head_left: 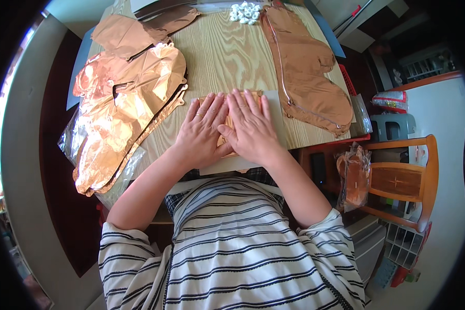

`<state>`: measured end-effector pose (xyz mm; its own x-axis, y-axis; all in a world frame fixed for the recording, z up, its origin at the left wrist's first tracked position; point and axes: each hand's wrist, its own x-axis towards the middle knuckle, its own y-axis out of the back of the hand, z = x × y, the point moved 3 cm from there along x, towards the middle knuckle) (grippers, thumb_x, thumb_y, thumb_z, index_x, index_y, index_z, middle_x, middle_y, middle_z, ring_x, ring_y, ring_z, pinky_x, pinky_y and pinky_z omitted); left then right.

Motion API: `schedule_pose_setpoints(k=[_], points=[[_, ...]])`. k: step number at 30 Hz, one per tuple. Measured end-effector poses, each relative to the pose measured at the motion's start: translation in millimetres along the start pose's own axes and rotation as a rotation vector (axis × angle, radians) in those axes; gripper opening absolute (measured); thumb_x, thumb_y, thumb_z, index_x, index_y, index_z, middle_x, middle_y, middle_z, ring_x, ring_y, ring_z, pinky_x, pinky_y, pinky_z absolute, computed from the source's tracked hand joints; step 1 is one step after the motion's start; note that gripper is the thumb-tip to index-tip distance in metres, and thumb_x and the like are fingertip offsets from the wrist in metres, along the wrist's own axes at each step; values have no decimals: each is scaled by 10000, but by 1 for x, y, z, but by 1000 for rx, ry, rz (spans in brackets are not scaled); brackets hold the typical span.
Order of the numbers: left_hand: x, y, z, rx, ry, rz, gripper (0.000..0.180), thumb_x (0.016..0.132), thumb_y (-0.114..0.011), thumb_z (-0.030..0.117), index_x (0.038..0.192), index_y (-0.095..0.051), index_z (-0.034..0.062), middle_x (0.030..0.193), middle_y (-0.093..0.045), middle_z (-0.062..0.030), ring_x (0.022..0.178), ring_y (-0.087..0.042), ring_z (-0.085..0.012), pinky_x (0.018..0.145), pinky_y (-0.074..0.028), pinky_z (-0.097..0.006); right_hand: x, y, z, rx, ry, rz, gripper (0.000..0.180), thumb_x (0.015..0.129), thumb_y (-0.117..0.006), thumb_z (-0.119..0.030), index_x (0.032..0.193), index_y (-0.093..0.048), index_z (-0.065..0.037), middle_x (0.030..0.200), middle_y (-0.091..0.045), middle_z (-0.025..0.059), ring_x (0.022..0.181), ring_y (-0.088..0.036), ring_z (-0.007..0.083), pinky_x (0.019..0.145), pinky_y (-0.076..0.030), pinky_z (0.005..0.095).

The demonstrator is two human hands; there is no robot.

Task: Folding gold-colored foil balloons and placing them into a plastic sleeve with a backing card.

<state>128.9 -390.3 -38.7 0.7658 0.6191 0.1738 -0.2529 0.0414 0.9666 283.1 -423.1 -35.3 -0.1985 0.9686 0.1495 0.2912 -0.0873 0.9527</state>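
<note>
Two hands, the left hand (200, 133) and right hand (250, 126), are pressing one folded foil piece (227, 124). One long foil balloon (307, 70) is lying flat, one wooden chair (405, 181) is standing nearby.

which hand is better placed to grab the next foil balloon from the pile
Left, probably. The left hand lies nearer the pile of foil balloons on that side; the right hand would have to cross over it.

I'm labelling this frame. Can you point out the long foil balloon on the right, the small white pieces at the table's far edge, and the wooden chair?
long foil balloon (306, 72), head view, middle of its body.
small white pieces (246, 13), head view, centre of the cluster.
wooden chair (404, 181), head view, seat panel.
</note>
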Motion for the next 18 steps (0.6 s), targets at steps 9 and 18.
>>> schedule_pose_setpoints(k=[9,18], points=[[-1,4,0,-14,9,25,918,959,-455,667,1538,-346,-38,1607,-320,-247,1526,-240,-396,1239,-134,-548,-13,9,23,-157,-40,-30,782,1020,-423,-566,1587,-302,-42,1665,-257,154,1540,-202,360,1239,-90,587],[-23,15,-4,36,138,20,951,944,-518,650,1554,-300,-47,1609,-280,-296,1524,-223,-427,1237,-80,-559,-12,9,21,-134,-48,-38,784,1005,-456,-572,1595,-304,-79,1640,-251,240,1521,-193,445,1230,-84,603]])
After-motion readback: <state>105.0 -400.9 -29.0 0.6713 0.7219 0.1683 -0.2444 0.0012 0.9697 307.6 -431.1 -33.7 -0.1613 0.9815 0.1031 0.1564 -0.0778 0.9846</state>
